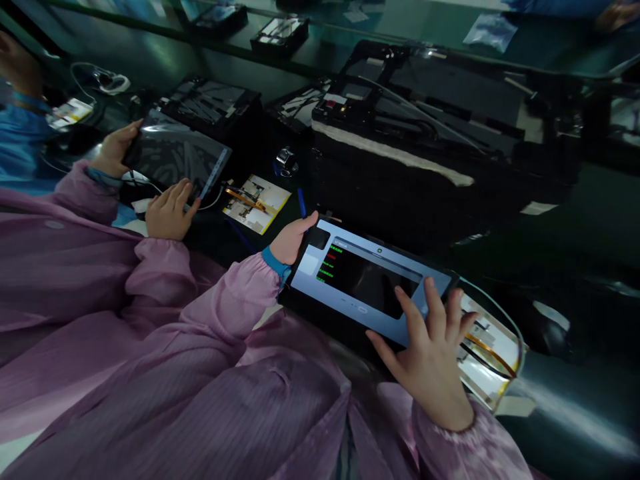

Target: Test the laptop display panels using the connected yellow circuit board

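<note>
A tablet (310,267) with a lit screen is tilted toward me above my lap. Its screen shows a dark window with green and red lines of text. My left hand (294,241) grips the tablet's left edge, thumb on the front and the other fingers hidden beneath. Over the right part of the screen my right hand (430,353) is spread, its index fingertip at the dark window; whether it touches the glass I cannot tell. Beside that hand, a printed sheet (487,390) lies under an orange flat cable (487,353).
Ahead stands a large black box (390,180) of dark panels. To my left, a co-worker's hands (170,210) hold another tablet (175,157). A second printed card (267,203) and a blue pen (302,203) lie between us. More trays (280,35) fill the back shelf.
</note>
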A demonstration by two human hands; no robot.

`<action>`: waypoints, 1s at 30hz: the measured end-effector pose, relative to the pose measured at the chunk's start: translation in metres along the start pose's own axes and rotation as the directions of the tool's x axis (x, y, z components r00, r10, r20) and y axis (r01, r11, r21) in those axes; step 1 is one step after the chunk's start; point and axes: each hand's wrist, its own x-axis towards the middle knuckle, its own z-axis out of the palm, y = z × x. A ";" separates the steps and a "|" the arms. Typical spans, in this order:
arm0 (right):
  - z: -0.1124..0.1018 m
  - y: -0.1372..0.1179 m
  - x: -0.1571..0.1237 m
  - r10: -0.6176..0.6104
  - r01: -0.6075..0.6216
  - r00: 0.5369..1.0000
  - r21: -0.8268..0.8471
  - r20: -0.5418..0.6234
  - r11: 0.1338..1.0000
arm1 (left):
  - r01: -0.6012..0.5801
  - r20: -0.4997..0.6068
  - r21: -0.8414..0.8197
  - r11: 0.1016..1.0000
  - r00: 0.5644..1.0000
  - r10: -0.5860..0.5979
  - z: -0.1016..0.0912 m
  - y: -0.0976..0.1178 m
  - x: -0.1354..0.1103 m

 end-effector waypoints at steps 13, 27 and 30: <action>-0.002 0.000 0.003 -0.005 0.005 1.000 -0.010 0.001 1.000 | 0.069 -0.004 -0.067 0.995 0.998 -0.070 0.005 0.003 -0.003; 0.010 -0.039 0.010 -0.161 0.162 0.974 0.011 0.158 0.987 | 0.025 0.049 -0.038 0.999 0.999 -0.023 0.007 0.003 -0.006; 0.017 -0.055 0.013 -0.233 0.227 0.948 0.049 0.217 0.973 | 0.018 0.048 -0.031 0.999 0.999 -0.016 0.007 0.003 -0.007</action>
